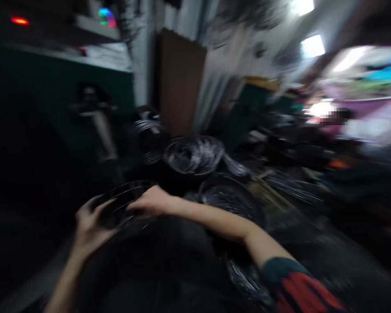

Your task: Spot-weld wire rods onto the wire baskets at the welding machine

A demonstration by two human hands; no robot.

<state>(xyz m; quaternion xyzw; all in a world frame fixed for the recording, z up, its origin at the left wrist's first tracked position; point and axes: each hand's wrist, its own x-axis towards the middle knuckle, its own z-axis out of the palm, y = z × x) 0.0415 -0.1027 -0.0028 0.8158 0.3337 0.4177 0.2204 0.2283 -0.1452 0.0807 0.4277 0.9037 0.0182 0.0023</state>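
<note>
The whole view is dark and smeared by motion. A dark round wire frame (125,195) is between my two hands, tilted, with thin shiny wires at its rim; its exact kind does not show. Around its left side my left hand (93,224) is wrapped, thumb and fingers apart on the frame. My right hand (153,201) reaches across from the right, its fingers closed at the frame's near right rim. What lies under those fingertips is hidden. Below the hands there is dark clothing (163,261).
Shiny coils of wire (195,154) are heaped beyond my hands. A round dark basin (230,195) with metal pieces stands by my right forearm. At left is a dark green machine (52,82); a brown board (180,82) leans at the back. A person (334,124) is far right.
</note>
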